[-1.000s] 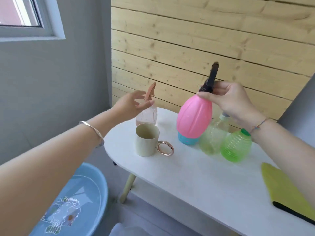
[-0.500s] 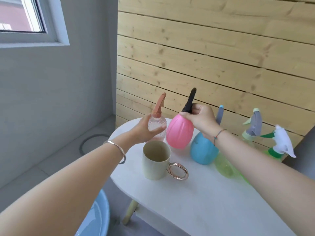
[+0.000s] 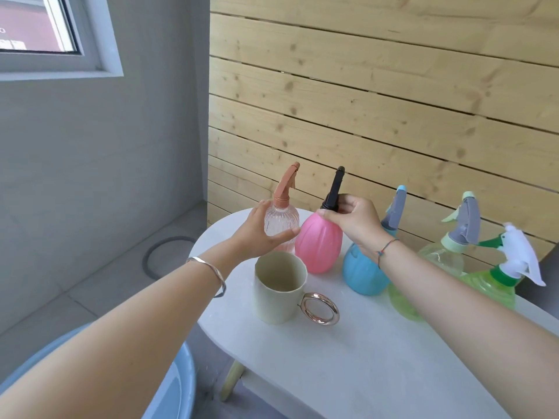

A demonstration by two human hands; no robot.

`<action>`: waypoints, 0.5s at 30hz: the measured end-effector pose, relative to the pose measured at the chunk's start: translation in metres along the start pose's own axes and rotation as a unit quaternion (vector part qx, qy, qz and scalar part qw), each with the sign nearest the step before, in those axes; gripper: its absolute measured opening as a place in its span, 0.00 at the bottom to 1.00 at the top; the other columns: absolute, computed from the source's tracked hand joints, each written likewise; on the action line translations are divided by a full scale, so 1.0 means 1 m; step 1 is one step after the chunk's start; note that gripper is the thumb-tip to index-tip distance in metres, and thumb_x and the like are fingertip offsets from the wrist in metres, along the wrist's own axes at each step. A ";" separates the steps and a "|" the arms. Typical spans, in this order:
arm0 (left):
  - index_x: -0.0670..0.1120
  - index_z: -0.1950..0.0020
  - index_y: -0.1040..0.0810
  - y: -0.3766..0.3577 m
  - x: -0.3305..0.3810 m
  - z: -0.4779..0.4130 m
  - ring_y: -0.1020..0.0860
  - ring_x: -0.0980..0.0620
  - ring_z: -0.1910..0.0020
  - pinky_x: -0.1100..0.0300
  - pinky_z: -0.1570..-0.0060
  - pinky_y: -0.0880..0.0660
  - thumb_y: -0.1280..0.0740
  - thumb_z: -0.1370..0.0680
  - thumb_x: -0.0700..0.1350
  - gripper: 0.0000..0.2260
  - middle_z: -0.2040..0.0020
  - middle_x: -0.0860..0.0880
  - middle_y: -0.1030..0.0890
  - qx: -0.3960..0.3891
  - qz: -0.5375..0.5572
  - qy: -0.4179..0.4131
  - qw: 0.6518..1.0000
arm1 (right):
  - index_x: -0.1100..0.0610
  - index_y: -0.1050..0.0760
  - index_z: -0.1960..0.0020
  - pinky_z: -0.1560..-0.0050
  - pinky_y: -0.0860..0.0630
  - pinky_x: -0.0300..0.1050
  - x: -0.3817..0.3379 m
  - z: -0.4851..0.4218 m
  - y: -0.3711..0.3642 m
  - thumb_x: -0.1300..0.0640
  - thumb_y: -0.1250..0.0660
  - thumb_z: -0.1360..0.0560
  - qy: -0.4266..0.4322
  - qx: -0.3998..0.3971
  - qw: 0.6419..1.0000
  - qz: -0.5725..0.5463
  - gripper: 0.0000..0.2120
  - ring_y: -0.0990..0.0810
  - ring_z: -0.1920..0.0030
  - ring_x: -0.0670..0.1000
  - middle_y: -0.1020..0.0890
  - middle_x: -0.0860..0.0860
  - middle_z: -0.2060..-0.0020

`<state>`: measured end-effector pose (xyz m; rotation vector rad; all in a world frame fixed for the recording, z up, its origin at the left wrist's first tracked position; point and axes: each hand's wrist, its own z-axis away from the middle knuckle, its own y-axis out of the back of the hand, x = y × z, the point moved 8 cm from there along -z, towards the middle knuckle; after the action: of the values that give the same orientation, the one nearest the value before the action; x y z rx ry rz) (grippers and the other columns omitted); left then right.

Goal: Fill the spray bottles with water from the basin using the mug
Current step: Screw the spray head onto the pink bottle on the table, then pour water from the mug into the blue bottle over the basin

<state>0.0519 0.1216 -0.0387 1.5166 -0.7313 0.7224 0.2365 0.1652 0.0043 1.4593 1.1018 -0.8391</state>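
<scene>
R hand is curled round the neck of the pink bottle, thumb and fingers clamped on the black collar just under its black sprayer. The wrist is bent down w/ a thread bracelet on it, and the forearm runs back to lower right. The pink bottle is opaque, egg-shaped and ribbed. It looks to stand upright on the white table, just behind the mug.

L hand wraps the clear bottle, thumb across the front and fingers behind. A silver bangle sits on that wrist. The clear bottle is see-through w/ vertical ribs, a peach cap and trigger, upright at the table's far left end, just beside the pink one.

The mug is cream w/ a rose-gold ring handle pointing right, its mouth up.

Right of the pink bottle stand three more in a row: the blue bottle w/ a grey trigger, the pale green bottle w/ a grey and mint trigger, and the bright green bottle w/ a white trigger. R forearm crosses in front of the blue and pale green ones.

The light blue basin is on the floor at lower left, mostly hidden by L arm. A wood-slat wall is behind the table, w/ a window at upper left.
</scene>
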 end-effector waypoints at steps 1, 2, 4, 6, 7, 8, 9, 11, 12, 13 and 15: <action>0.46 0.22 0.44 0.000 0.002 0.002 0.41 0.51 0.25 0.60 0.32 0.42 0.30 0.24 0.56 0.37 0.23 0.48 0.39 0.001 0.004 -0.001 1.000 | 0.58 0.21 0.51 0.44 0.23 0.44 -0.001 0.001 0.000 0.65 0.26 0.31 -0.002 -0.005 1.000 0.001 0.10 0.19 0.52 0.51 0.17 0.55 0.51; 0.46 0.22 0.43 0.001 0.004 0.004 0.40 0.51 0.25 0.62 0.35 0.42 0.31 0.24 0.55 0.36 0.24 0.48 0.38 0.002 0.007 -0.001 1.000 | 0.59 0.21 0.50 0.43 0.24 0.45 -0.003 0.003 -0.001 0.64 0.27 0.30 -0.002 -0.012 1.000 0.011 0.10 0.19 0.50 0.51 0.17 0.55 0.49; 0.46 0.22 0.44 0.003 0.005 0.008 0.40 0.51 0.25 0.63 0.37 0.42 0.31 0.24 0.56 0.36 0.23 0.48 0.39 0.013 0.017 0.006 1.000 | 0.60 0.23 0.44 0.40 0.25 0.45 -0.009 0.011 0.001 0.62 0.27 0.29 0.009 -0.020 0.998 0.054 0.15 0.21 0.46 0.51 0.19 0.53 0.46; 0.46 0.21 0.47 0.006 0.002 0.013 0.41 0.50 0.24 0.59 0.32 0.39 0.32 0.25 0.60 0.40 0.21 0.48 0.42 0.030 0.037 0.025 0.999 | 0.58 0.27 0.39 0.42 0.26 0.42 -0.021 0.031 0.015 0.61 0.28 0.29 0.053 0.020 0.995 0.084 0.19 0.23 0.46 0.48 0.23 0.48 0.44; 0.46 0.20 0.48 0.008 0.001 0.017 0.41 0.49 0.23 0.55 0.31 0.38 0.32 0.26 0.62 0.42 0.21 0.48 0.43 0.041 0.051 0.035 0.997 | 0.56 0.28 0.41 0.44 0.25 0.40 -0.031 0.048 0.029 0.62 0.28 0.29 0.107 0.064 0.988 0.091 0.18 0.23 0.48 0.47 0.24 0.47 0.45; 0.46 0.20 0.48 0.011 0.000 0.020 0.41 0.49 0.24 0.53 0.30 0.36 0.32 0.26 0.63 0.43 0.21 0.48 0.43 0.054 0.065 0.040 0.996 | 0.56 0.28 0.43 0.47 0.25 0.39 -0.041 0.065 0.042 0.63 0.29 0.29 0.170 0.116 0.973 0.103 0.16 0.23 0.51 0.46 0.25 0.47 0.47; 0.47 0.20 0.47 0.014 0.002 0.024 0.40 0.49 0.24 0.52 0.31 0.34 0.32 0.27 0.63 0.43 0.21 0.48 0.42 0.070 0.077 0.038 0.994 | 0.56 0.29 0.45 0.48 0.26 0.37 -0.047 0.082 0.056 0.65 0.29 0.29 0.222 0.166 0.953 0.122 0.16 0.25 0.52 0.45 0.27 0.48 0.48; 0.47 0.21 0.45 0.021 0.012 0.032 0.39 0.49 0.25 0.53 0.32 0.34 0.32 0.27 0.63 0.41 0.22 0.48 0.41 0.101 0.082 0.021 0.991 | 0.60 0.32 0.43 0.46 0.30 0.33 -0.040 0.098 0.076 0.66 0.28 0.31 0.247 0.235 0.929 0.143 0.20 0.28 0.52 0.44 0.31 0.50 0.47; 0.47 0.21 0.45 0.023 0.018 0.036 0.39 0.50 0.25 0.55 0.32 0.36 0.32 0.26 0.62 0.40 0.22 0.48 0.41 0.116 0.080 0.009 0.990 | 0.62 0.34 0.41 0.43 0.31 0.34 -0.030 0.095 0.082 0.65 0.28 0.31 0.225 0.246 0.933 0.139 0.23 0.29 0.48 0.44 0.33 0.51 0.44; 0.47 0.22 0.44 0.024 0.025 0.040 0.39 0.50 0.25 0.56 0.33 0.37 0.32 0.26 0.62 0.40 0.22 0.49 0.40 0.127 0.076 -0.002 0.989 | 0.63 0.37 0.37 0.39 0.32 0.38 -0.016 0.089 0.086 0.64 0.28 0.30 0.182 0.241 0.944 0.130 0.26 0.30 0.43 0.47 0.35 0.51 0.41; 0.49 0.22 0.43 0.023 0.039 0.048 0.38 0.53 0.27 0.58 0.33 0.38 0.31 0.26 0.60 0.37 0.25 0.51 0.37 0.140 0.070 -0.025 0.987 | 0.62 0.41 0.31 0.35 0.35 0.42 0.013 0.073 0.084 0.57 0.29 0.27 0.070 0.201 0.971 0.106 0.31 0.33 0.33 0.52 0.34 0.53 0.35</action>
<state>0.0584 0.0710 0.0030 1.7545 -0.8063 0.9255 0.3246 0.0965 0.0074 1.9631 0.8867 -0.8471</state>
